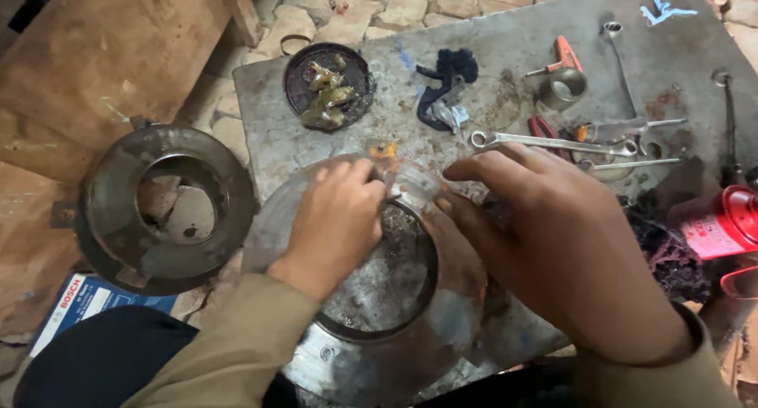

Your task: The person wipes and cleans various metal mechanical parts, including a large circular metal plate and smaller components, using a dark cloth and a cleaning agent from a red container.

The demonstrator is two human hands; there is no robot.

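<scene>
A large round metal disc (442, 313) with a wide centre hole lies on the grey metal worktop (505, 52), right in front of me. My left hand (335, 222) rests on the disc's far inner rim, fingers curled around a small tool with an orange-tipped handle (384, 159). My right hand (564, 242) lies on the disc's right side, fingers stretched leftward toward a shiny ring part (414, 188) at the rim; whether it grips that part is hidden.
A second ring-shaped metal part (118, 234) sits on the floor at left beside a blue-and-white box (83, 301). On the worktop are a round tin of grease (328, 84), a dark rag (442, 88), spanners (553, 142), a metal sleeve (562, 88) and a red can (722, 222).
</scene>
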